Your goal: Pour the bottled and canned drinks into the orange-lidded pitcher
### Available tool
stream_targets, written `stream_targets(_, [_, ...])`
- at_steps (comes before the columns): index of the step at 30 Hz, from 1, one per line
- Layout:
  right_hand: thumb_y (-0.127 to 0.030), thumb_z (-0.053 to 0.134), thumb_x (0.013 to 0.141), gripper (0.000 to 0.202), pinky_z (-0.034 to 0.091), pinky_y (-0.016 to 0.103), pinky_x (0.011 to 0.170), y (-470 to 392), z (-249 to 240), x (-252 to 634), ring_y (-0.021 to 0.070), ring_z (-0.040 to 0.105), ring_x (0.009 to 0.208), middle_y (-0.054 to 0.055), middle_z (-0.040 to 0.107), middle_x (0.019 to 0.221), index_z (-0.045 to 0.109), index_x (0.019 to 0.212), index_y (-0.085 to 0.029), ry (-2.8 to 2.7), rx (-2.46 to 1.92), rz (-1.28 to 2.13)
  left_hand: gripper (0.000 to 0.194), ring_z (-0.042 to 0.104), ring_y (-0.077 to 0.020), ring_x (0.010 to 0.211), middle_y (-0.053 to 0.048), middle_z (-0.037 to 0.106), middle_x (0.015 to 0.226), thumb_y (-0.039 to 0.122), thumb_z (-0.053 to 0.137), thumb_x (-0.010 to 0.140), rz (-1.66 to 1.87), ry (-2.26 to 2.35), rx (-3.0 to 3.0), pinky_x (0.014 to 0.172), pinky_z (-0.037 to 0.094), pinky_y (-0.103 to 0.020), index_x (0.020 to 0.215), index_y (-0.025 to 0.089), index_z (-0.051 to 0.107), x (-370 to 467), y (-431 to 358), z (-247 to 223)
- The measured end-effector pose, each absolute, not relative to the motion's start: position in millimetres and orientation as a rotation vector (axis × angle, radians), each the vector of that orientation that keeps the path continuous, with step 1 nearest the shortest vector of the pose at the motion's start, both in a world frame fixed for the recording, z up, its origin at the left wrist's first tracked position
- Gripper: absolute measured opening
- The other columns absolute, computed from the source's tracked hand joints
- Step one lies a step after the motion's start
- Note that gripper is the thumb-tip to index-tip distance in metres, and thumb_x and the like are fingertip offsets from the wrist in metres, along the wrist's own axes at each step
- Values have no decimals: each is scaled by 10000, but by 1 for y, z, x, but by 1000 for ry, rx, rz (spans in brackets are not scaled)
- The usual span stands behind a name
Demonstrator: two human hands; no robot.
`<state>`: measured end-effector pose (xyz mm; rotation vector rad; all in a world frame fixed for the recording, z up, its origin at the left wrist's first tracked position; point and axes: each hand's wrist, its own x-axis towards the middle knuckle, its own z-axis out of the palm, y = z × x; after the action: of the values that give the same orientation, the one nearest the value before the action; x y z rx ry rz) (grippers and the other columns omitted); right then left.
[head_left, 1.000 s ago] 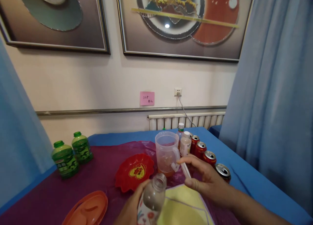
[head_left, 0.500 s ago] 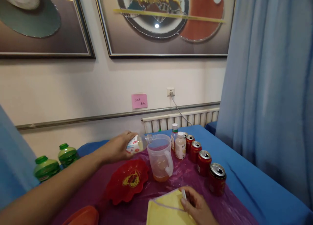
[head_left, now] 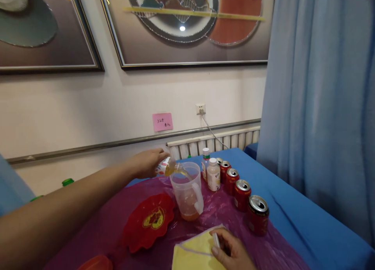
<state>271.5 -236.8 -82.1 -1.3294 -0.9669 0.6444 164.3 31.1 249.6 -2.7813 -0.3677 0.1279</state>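
Observation:
My left hand (head_left: 148, 163) is wrapped round a clear labelled bottle (head_left: 167, 167), tipped to the right with its mouth over the rim of a translucent plastic pitcher (head_left: 187, 197). Pale yellow liquid runs from the bottle into the pitcher, where some amber liquid covers the bottom. Low in front, my right hand (head_left: 233, 249) pinches a small white bottle cap (head_left: 216, 240) between thumb and fingers. It is over a folded yellow cloth (head_left: 191, 254); whether it touches the cloth I cannot tell. A red scalloped plate (head_left: 136, 227) lies left of the pitcher.
Right of the pitcher stand two white-capped bottles (head_left: 213, 175) and a row of several opened red cans (head_left: 242, 195). Purple plastic sheeting (head_left: 111, 219) covers part of the blue tablecloth (head_left: 295, 207). An orange-red dish edge (head_left: 96, 263) and green bottle tops (head_left: 68, 182) show at left.
The bottle's liquid has run toward its neck and now streams into the pitcher. My view has shifted slightly; my right hand still pinches the cap.

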Motion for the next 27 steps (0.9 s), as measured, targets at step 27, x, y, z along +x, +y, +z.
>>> stream_targets(27, [-547, 677, 803, 482, 452, 275, 645, -244, -88, 279, 167, 538, 706, 39, 622, 932, 683, 1194, -265, -1042, -1208, 674, 140, 650, -206, 1011, -32, 750, 925, 82, 698, 822, -21, 379, -2142, 1240, 230, -442, 831, 215, 740, 236, -7, 215])
